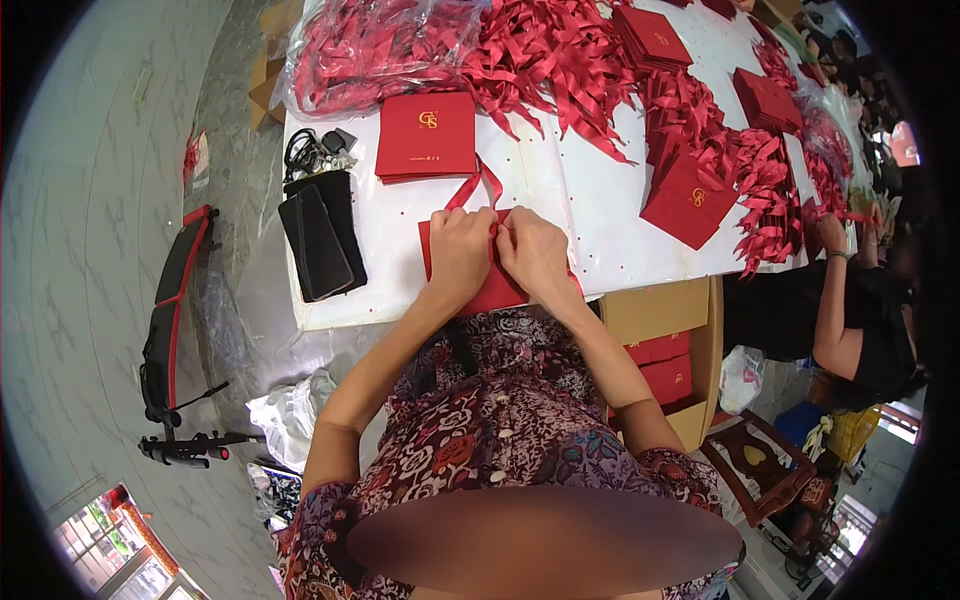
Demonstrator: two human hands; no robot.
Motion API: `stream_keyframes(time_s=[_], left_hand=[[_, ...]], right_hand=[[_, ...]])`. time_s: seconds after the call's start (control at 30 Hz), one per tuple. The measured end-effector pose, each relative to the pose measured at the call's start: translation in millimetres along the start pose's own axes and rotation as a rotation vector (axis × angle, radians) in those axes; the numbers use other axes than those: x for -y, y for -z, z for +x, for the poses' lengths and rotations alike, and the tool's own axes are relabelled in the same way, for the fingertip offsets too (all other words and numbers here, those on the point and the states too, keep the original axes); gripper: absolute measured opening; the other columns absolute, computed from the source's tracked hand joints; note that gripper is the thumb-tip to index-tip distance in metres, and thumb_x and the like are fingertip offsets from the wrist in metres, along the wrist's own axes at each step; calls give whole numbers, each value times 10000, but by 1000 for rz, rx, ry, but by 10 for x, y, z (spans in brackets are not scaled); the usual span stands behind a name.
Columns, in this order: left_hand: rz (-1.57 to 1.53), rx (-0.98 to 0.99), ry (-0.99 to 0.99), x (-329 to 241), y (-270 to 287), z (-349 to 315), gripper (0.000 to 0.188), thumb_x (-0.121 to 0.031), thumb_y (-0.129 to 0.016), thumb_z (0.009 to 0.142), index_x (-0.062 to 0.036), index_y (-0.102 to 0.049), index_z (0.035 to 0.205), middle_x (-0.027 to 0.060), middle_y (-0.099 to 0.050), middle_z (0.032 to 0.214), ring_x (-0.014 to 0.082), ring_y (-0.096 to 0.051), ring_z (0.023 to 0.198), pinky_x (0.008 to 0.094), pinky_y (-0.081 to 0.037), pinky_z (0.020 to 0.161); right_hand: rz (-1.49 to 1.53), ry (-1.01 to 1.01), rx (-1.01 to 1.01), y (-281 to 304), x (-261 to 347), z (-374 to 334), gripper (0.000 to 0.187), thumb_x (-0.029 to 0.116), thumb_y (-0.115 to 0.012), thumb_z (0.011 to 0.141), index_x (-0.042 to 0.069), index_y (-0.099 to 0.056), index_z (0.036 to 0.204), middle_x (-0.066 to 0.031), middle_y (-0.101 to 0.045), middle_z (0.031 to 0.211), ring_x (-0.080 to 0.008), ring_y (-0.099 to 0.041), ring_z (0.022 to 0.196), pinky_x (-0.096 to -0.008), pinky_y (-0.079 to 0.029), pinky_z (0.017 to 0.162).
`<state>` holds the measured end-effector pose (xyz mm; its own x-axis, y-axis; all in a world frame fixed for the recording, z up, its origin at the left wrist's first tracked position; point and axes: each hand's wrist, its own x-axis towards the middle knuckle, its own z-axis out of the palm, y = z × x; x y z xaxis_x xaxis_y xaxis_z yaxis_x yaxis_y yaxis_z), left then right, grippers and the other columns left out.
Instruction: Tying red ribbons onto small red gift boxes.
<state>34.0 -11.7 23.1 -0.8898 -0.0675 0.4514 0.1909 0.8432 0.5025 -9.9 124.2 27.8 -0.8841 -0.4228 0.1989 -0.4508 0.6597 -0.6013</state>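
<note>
A flat red paper bag (493, 291) lies at the near edge of the white table in front of me. Over its upper part, my left hand (461, 252) and my right hand (534, 254) are close together with fingers closed. A red ribbon (485, 178) loops out beyond my knuckles. Both hands seem to pinch it against the bag, though my fingers hide exactly where it is gripped. Just past my hands sits a stack of red paper bags (427, 135) with gold print.
Piled red ribbons (560, 60), partly in clear plastic, cover the far table. More red bags (692, 195) lie to the right. A black phone-like case (316, 245) and cables (303, 152) are at left. Beside me stands an open carton (655, 312); a co-worker's arm (832, 300) reaches in farther right.
</note>
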Motion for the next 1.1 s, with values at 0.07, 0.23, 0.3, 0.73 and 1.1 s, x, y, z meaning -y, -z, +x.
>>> stream_keyframes(time_s=[0.07, 0.23, 0.3, 0.73, 1.1], left_hand=[[3, 11, -38, -15, 17, 8, 190, -19, -702, 724, -93, -611, 875, 51, -664, 776, 259, -558, 744, 391, -369, 769], [-89, 65, 33, 32, 115, 40, 201, -29, -705, 739, -96, -636, 915, 45, -676, 825, 252, -604, 801, 387, -379, 797], [-150, 120, 79, 133, 143, 42, 217, -47, -723, 755, -100, -648, 951, 38, -691, 875, 236, -645, 844, 383, -385, 822], [-144, 162, 72, 111, 239, 70, 190, -53, -705, 771, -110, -650, 944, 41, -673, 846, 255, -632, 845, 385, -380, 824], [-43, 174, -289, -15, 342, 179, 150, -16, -691, 763, -103, -684, 885, 34, -602, 856, 206, -577, 871, 364, -366, 807]], right_hand=[[-48, 84, -44, -8, 12, -3, 140, 134, -634, 836, 1, -590, 822, -202, -639, 753, -385, -639, 655, -475, -505, 589], [13, 46, 13, 77, 8, 28, 146, 148, -675, 844, 16, -613, 851, -168, -657, 733, -360, -649, 658, -456, -499, 583], [88, 11, 40, 180, 25, 45, 153, 160, -694, 844, 25, -626, 864, -158, -662, 727, -349, -653, 659, -448, -497, 583], [322, 5, 66, 273, -34, 85, 132, 159, -693, 867, 32, -699, 902, -136, -629, 799, -312, -644, 734, -366, -509, 691], [768, -179, 780, 217, -533, 510, 181, 159, -642, 928, 7, -728, 881, 22, -616, 680, -35, -505, 582, -223, -397, 514]])
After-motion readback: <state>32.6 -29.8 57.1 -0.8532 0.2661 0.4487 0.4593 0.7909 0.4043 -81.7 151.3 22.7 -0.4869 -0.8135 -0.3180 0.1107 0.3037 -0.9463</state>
